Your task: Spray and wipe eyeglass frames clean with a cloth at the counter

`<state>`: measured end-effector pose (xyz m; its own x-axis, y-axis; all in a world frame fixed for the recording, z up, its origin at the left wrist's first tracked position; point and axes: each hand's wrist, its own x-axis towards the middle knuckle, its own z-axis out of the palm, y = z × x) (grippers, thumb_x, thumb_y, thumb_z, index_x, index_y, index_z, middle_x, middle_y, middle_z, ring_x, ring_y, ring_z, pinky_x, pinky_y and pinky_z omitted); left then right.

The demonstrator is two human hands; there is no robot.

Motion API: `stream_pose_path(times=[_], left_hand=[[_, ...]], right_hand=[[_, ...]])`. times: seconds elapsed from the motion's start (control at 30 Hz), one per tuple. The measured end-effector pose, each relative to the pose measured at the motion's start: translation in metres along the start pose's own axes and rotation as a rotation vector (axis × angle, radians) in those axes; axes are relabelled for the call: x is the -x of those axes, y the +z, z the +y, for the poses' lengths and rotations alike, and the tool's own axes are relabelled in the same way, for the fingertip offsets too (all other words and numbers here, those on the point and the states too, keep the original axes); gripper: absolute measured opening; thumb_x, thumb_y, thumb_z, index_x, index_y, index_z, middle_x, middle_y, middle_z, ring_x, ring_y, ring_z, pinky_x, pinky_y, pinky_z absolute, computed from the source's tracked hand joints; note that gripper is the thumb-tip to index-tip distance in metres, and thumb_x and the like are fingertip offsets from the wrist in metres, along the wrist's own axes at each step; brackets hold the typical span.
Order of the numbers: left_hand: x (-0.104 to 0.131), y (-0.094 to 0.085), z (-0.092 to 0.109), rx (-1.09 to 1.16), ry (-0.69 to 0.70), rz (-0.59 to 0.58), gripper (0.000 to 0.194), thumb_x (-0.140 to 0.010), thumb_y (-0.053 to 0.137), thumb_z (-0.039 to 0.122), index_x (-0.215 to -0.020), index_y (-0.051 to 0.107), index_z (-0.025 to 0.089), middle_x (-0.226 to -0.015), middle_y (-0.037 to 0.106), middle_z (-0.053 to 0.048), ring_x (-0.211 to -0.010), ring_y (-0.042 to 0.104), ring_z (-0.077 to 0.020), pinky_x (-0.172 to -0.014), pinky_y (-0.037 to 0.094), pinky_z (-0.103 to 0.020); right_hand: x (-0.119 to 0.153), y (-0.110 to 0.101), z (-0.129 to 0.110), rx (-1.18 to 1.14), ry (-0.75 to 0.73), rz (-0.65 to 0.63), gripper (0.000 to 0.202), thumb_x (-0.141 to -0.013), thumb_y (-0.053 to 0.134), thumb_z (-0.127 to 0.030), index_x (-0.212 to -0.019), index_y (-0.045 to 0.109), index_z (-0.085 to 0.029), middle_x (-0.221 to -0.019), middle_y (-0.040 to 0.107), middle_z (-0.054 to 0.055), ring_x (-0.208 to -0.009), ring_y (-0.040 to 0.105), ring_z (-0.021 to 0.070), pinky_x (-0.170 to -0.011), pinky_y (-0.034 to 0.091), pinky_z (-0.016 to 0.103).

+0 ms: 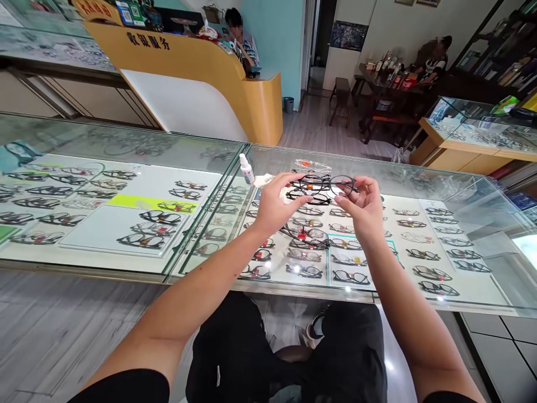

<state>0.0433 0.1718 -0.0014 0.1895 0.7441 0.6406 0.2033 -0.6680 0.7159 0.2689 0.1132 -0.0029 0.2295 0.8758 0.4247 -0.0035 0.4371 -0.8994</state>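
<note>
Both of my hands hold one pair of dark round-framed eyeglasses (343, 185) above the glass counter. My left hand (278, 202) pinches it at the left side, thumb below and fingers above. At the right side, my right hand (364, 206) grips the frame by its edge and temple. Just behind the held pair, more eyeglasses (309, 165) with clear frames lie on the counter top. A dark pair with a red tag (306, 236) rests on the glass between my forearms. Left of my left hand stands a small white spray bottle (246, 169), beside a pale cloth or paper (263, 180).
Under the glass top of the display case (210, 193), rows of eyeglasses lie on white trays. Beyond it stands a yellow cashier desk (201, 64) with a person (241, 42) behind it. Another person (434, 59) sits at a dark table (388, 78) at the back right.
</note>
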Motion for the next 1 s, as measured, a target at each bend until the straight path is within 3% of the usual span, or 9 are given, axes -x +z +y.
stream_pose_path(times=[0.2,0.4,0.57,0.77,0.9,1.0], left_hand=[[0.000,0.002,-0.002,0.054,-0.046,0.018,0.056,-0.080,0.093,0.056,-0.125,0.080,0.026,-0.125,0.080,-0.010,-0.113,0.073,-0.0264,-0.099,0.060,-0.044],[-0.003,0.006,-0.005,0.385,-0.191,-0.038,0.062,-0.072,0.100,0.047,-0.126,0.079,0.025,-0.130,0.080,-0.012,-0.122,0.075,-0.0285,-0.107,0.060,-0.046],[-0.004,0.001,-0.004,0.688,-0.368,-0.317,0.056,-0.073,0.100,0.046,-0.122,0.083,0.027,-0.128,0.082,-0.012,-0.121,0.078,-0.0304,-0.102,0.065,-0.047],[-0.004,-0.006,-0.001,0.796,-0.485,-0.752,0.062,-0.078,0.089,0.068,-0.121,0.083,0.024,-0.121,0.082,-0.020,-0.114,0.081,-0.0374,-0.091,0.068,-0.051],[-0.004,-0.004,0.000,0.824,-0.489,-0.825,0.058,-0.080,0.086,0.070,-0.115,0.084,0.023,-0.115,0.083,-0.020,-0.110,0.081,-0.0354,-0.089,0.067,-0.051],[-0.003,-0.004,0.000,0.893,-0.569,-0.858,0.057,-0.078,0.091,0.065,-0.117,0.084,0.024,-0.121,0.082,-0.019,-0.111,0.080,-0.0324,-0.090,0.066,-0.046]], right_hand=[[0.000,0.000,-0.004,0.037,-0.073,-0.016,0.056,-0.081,0.090,-0.036,-0.122,0.052,-0.034,-0.132,0.067,0.005,-0.126,0.074,0.0278,-0.114,0.060,0.050],[0.002,-0.003,-0.012,0.045,-0.084,-0.089,0.063,-0.086,0.089,-0.037,-0.141,0.059,-0.036,-0.139,0.070,0.007,-0.134,0.069,0.0286,-0.120,0.056,0.053],[0.004,-0.003,-0.017,0.074,-0.113,-0.233,0.047,-0.088,0.090,-0.041,-0.132,0.076,-0.036,-0.143,0.071,0.005,-0.139,0.065,0.0303,-0.124,0.052,0.055],[0.005,-0.005,-0.033,0.141,-0.189,-0.365,0.038,-0.088,0.090,-0.046,-0.125,0.082,-0.041,-0.139,0.074,0.003,-0.142,0.061,0.0327,-0.127,0.045,0.061],[0.007,-0.004,-0.037,0.129,-0.186,-0.376,0.024,-0.088,0.090,-0.045,-0.112,0.086,-0.040,-0.138,0.074,0.002,-0.136,0.064,0.0327,-0.123,0.049,0.060],[0.008,-0.003,-0.037,0.104,-0.167,-0.362,0.024,-0.087,0.091,-0.045,-0.111,0.086,-0.039,-0.135,0.074,0.003,-0.134,0.064,0.0328,-0.122,0.049,0.059]])
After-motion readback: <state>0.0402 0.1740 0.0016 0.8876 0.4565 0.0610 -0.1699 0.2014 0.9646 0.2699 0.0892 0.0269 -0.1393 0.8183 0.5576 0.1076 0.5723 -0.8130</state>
